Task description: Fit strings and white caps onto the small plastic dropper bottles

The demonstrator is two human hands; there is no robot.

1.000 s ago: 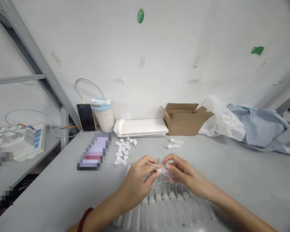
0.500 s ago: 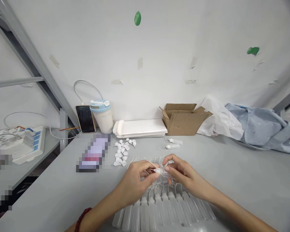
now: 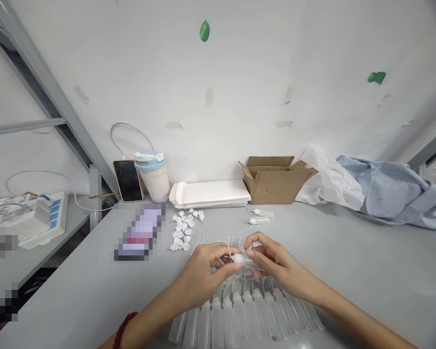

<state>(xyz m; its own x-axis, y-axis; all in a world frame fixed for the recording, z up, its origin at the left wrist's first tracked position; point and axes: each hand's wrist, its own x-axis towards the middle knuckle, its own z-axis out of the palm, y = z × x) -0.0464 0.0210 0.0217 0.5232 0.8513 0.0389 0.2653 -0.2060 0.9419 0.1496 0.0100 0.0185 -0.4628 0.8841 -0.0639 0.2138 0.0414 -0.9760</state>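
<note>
Between my hands is a small clear squeeze bottle [image 3: 252,263] with a white needle-tip cap [image 3: 237,259], lying nearly sideways with its thin tip pointing left. My left hand [image 3: 205,271] is closed in a pinch at the cap, thumb below and fingers above. With thumb and fingers, my right hand [image 3: 278,261] grips the bottle's body; its index finger is bent over the neck. A thin pale strap loops up by the cap. Below my hands lies a row of similar clear bottles [image 3: 240,315] with looped straps, partly hidden by my hands and wrists.
Loose white needle-tip caps [image 3: 183,230] lie left of my hands. Two small filled bottles [image 3: 259,220] rest farther back. Along the wall stand a phone [image 3: 129,180], a lidded cup [image 3: 154,179], white flat boxes [image 3: 212,191], an open cardboard box [image 3: 278,186] and a plastic bag [image 3: 329,179].
The strap by the cap now stands up in a clearer loop, and my left fingers have shifted slightly at the cap. My right hand keeps its hold. The whole view has moved a little.
</note>
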